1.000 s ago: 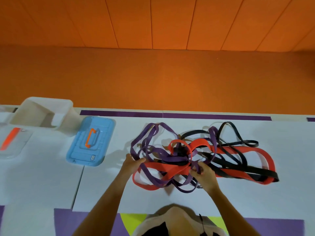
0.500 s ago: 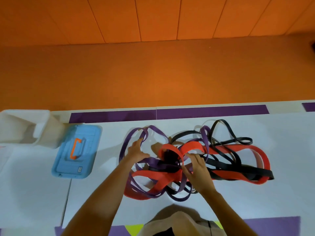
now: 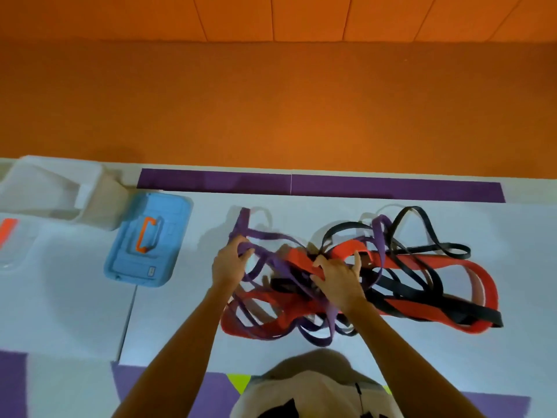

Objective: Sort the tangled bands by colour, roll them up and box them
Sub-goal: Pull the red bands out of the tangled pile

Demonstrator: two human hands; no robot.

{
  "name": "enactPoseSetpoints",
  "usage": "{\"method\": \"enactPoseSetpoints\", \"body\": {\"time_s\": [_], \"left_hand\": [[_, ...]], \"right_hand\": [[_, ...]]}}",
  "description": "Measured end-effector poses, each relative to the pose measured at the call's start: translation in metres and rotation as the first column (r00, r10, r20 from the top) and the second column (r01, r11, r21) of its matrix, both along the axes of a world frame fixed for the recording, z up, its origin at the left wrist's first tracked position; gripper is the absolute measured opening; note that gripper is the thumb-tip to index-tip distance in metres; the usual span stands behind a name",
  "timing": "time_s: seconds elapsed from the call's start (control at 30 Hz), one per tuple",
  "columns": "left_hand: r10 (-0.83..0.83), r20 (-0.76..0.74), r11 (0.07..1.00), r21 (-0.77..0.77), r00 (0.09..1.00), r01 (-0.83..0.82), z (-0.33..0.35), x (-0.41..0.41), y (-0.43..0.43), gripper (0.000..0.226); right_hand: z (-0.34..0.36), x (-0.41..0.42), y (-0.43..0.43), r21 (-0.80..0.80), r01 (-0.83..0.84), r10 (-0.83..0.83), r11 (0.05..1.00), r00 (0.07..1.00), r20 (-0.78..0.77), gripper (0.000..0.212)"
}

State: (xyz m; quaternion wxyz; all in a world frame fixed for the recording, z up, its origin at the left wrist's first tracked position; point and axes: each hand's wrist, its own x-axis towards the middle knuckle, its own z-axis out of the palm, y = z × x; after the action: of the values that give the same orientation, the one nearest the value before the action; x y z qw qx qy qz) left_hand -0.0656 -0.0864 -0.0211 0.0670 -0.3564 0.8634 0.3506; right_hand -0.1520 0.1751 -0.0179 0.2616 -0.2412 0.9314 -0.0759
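A tangle of purple, red and black bands lies on the white table in front of me. My left hand (image 3: 230, 262) grips purple band loops (image 3: 265, 236) at the left side of the pile, fingers curled round them. My right hand (image 3: 339, 274) rests on the middle of the tangle, its fingers hooked over a red band (image 3: 301, 260). Wide red loops (image 3: 482, 279) and black bands (image 3: 434, 236) spread out to the right. An open white box (image 3: 90, 188) stands at the far left.
A blue lid with an orange handle (image 3: 147, 239) lies left of the bands. A clear lid with an orange handle (image 3: 12, 245) sits at the left edge. An orange wall rises behind the table; purple strips mark the table's far and near edges.
My left hand has closed on the purple loops and drawn them together at the left. My right hand moved up onto the red band in the middle of the pile.
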Motion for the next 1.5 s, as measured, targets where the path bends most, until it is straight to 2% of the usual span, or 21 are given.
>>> {"method": "enactPoseSetpoints", "body": {"time_s": [0.07,0.13,0.27,0.4,0.5,0.6,0.67,0.77,0.83,0.93,0.97,1.03,1.1,1.13,1.23,1.33,1.4,1.5], "left_hand": [[0.209,-0.141,0.978,0.057,0.968,-0.203,0.004,0.007,-0.011,0.018],[0.314,-0.192,0.949,0.095,0.93,-0.3,0.006,0.017,-0.022,0.017],[0.363,-0.219,0.93,0.15,0.906,-0.336,0.004,0.038,-0.03,0.012],[0.395,-0.228,0.915,0.183,0.89,-0.359,0.002,0.064,-0.031,0.011],[0.389,-0.233,0.918,0.174,0.891,-0.355,0.001,0.082,-0.028,0.008],[0.244,-0.18,0.97,0.06,0.953,-0.237,-0.003,0.098,-0.026,0.012],[0.163,-0.09,0.987,0.015,0.983,-0.162,-0.005,0.103,-0.028,0.026],[0.069,0.11,0.992,-0.111,0.992,-0.056,0.0,0.103,-0.022,0.036],[-0.033,0.089,0.987,-0.155,0.995,0.046,0.006,0.096,-0.012,0.036],[-0.165,-0.107,0.986,-0.038,0.98,0.162,0.022,0.081,0.022,0.023],[-0.207,-0.099,0.978,-0.03,0.973,0.204,0.027,0.077,0.036,0.023],[-0.352,0.052,0.931,-0.085,0.935,0.355,0.03,0.07,0.066,0.042],[-0.44,0.204,0.897,0.048,0.875,0.44,0.026,0.069,0.091,0.056],[-0.454,0.23,0.891,0.124,0.861,0.437,0.022,0.071,0.1,0.056],[-0.346,0.144,0.917,0.26,0.927,0.302,0.016,0.078,0.109,0.036],[-0.121,0.035,0.866,0.492,0.992,0.088,0.018,0.083,0.098,0.02],[0.073,0.03,0.869,0.489,0.997,-0.078,0.022,0.092,0.085,0.015],[0.418,0.026,0.863,0.3,0.908,-0.406,0.023,0.114,0.072,0.021]], "right_hand": [[0.0,0.005,0.012,-0.013,0.008,-0.009,1.0,0.999,-0.032,0.017],[0.0,0.012,0.028,-0.09,0.062,-0.066,0.994,0.997,-0.047,0.009],[0.003,0.033,0.059,-0.167,0.233,-0.241,0.958,0.97,-0.03,0.008],[0.006,0.058,0.076,-0.284,0.381,-0.434,0.88,0.887,-0.156,0.009],[0.015,0.07,0.071,-0.357,0.465,-0.532,0.81,0.839,-0.113,0.008],[0.024,0.079,0.06,-0.407,0.484,-0.569,0.775,0.814,-0.115,0.017],[0.03,0.085,0.053,-0.42,0.491,-0.57,0.763,0.818,-0.078,0.024],[0.032,0.089,0.043,-0.393,0.512,-0.527,0.764,0.846,0.078,0.036],[0.03,0.091,0.037,-0.381,0.579,-0.543,0.721,0.813,0.209,0.038],[0.025,0.089,0.029,-0.416,0.694,-0.587,0.588,0.719,0.372,0.049],[0.024,0.087,0.028,-0.431,0.716,-0.587,0.549,0.698,0.411,0.05],[0.021,0.081,0.027,-0.473,0.716,-0.565,0.514,0.697,0.442,0.048],[0.02,0.074,0.029,-0.504,0.699,-0.533,0.507,0.714,0.453,0.046],[0.02,0.07,0.03,-0.509,0.694,-0.519,0.509,0.72,0.461,0.048],[0.022,0.058,0.034,-0.543,0.688,-0.501,0.481,0.724,0.474,0.049],[0.016,0.043,0.038,-0.556,0.72,-0.536,0.414,0.687,0.49,0.042],[0.011,0.035,0.039,-0.538,0.744,-0.571,0.395,0.658,0.491,0.039],[0.006,0.03,0.036,-0.527,0.739,-0.571,0.421,0.667,0.479,0.037]]}}
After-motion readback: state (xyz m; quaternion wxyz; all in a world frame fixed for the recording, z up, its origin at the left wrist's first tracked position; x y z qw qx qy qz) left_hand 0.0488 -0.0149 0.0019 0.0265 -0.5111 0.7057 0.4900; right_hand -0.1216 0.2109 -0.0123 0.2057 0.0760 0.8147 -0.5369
